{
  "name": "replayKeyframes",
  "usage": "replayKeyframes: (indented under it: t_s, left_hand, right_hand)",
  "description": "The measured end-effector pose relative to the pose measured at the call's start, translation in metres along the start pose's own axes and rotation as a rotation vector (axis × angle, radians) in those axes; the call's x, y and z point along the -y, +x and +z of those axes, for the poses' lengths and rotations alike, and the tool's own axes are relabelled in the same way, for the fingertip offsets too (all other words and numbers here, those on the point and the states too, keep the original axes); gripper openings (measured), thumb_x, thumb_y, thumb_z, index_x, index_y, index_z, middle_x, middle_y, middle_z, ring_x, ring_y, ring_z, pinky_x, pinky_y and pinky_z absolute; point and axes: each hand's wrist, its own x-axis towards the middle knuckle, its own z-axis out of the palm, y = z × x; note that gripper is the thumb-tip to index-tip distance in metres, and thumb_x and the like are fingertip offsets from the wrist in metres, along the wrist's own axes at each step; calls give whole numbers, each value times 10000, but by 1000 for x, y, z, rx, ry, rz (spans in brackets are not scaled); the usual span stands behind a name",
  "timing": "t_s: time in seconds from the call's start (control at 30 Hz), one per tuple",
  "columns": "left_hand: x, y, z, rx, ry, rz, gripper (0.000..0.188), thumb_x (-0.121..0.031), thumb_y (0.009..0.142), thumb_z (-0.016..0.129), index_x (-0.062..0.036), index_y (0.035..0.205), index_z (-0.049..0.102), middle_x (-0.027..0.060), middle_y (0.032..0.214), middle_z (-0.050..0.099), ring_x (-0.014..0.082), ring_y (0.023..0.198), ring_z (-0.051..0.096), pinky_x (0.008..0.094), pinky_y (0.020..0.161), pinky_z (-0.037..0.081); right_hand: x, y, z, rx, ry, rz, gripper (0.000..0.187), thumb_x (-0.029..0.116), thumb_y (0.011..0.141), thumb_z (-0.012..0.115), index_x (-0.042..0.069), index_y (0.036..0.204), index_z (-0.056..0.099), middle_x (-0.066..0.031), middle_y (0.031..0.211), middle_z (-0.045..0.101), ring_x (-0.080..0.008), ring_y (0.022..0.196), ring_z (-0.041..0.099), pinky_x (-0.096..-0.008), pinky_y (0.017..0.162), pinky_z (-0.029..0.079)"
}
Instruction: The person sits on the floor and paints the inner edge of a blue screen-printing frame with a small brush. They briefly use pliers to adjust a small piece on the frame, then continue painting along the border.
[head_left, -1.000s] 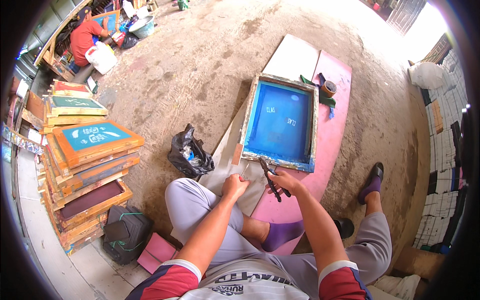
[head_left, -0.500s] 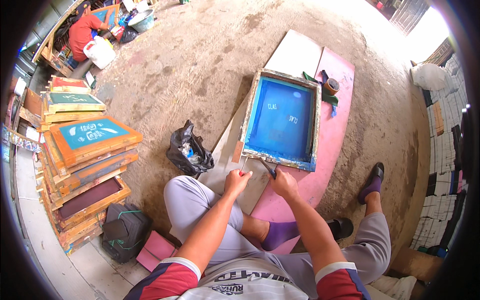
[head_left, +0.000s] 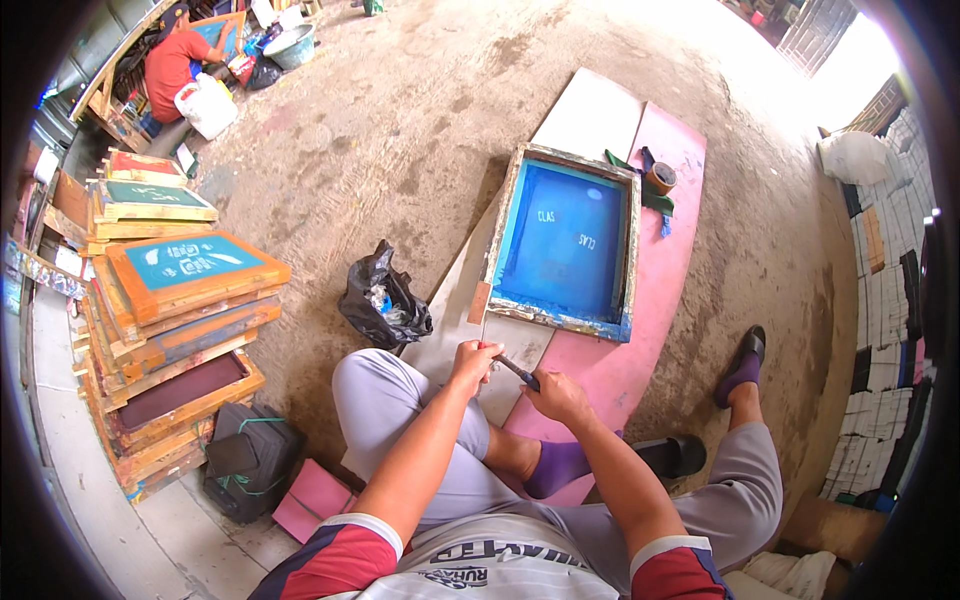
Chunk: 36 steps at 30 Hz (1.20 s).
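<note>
My right hand [head_left: 562, 397] is closed round the dark handle of a slim tool [head_left: 520, 373], whose kind I cannot make out. The tool points up and left, and its far end meets the fingers of my left hand [head_left: 474, 366]. That left hand is closed, and what sits in its fingers is too small or hidden to name. Just beyond both hands, a wooden-framed blue printing screen [head_left: 562, 240] lies on boards, with small pale lettering on its mesh. A narrow brown strip [head_left: 479, 302] rests against its lower left corner.
A pink board [head_left: 672, 250] and a white board [head_left: 590, 108] lie under the screen. A roll of brown tape [head_left: 661, 177] sits beside the screen. To the left are a black plastic bag [head_left: 385, 300] and stacked screens [head_left: 200, 262]. Far left, a person in red [head_left: 177, 72] sits working.
My right hand has come down and slightly left, bringing the tool's end to my left fingers. A red bit showing at my left hand is now hidden. The view has shifted slightly.
</note>
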Motion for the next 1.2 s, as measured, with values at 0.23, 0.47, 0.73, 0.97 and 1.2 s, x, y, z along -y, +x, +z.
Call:
replayKeyframes:
  t_s: [0.23, 0.47, 0.73, 0.97, 1.2]
  left_hand:
    - [17, 9, -15, -162, 504, 147, 336, -304, 854, 883, -8, 905, 733, 96, 719, 738, 187, 595, 660, 373, 546, 512]
    - [-9, -14, -3, -223, 866, 155, 485, -463, 786, 909, -17, 878, 738, 180, 852, 781, 347, 805, 761, 450, 746, 574]
    - [-20, -16, -3, -224, 795, 100, 564, -564, 833, 810, -7, 887, 740, 216, 892, 780, 390, 895, 767, 486, 796, 574]
    - [-21, -14, 0, -210, 785, 96, 515, -516, 845, 788, -3, 880, 744, 236, 900, 775, 410, 905, 764, 496, 799, 575]
    - [-18, -12, 4, -230, 716, 131, 492, -493, 870, 774, -3, 848, 732, 238, 864, 766, 414, 866, 759, 506, 778, 567]
  right_hand:
    - [-14, 11, -1, 436, 445, 179, 387, 375, 997, 718, -7, 1058, 703, -139, 894, 757, -252, 834, 775, -430, 672, 583]
    - [-28, 42, -25, 457, 761, 300, 511, 439, 1063, 644, -26, 1273, 615, -143, 1183, 745, -267, 989, 775, -449, 718, 613]
    - [-26, 75, -50, 520, 867, 371, 495, 441, 1085, 600, -1, 1306, 585, -186, 1223, 745, -325, 1034, 781, -483, 731, 642]
    - [-31, 91, -62, 625, 880, 441, 488, 442, 1090, 588, 19, 1330, 615, -194, 1126, 768, -290, 921, 782, -470, 707, 637]
    - [-20, 82, -40, 365, 503, 380, 433, 417, 1043, 633, 4, 1069, 759, -171, 863, 771, -263, 787, 763, -461, 662, 602]
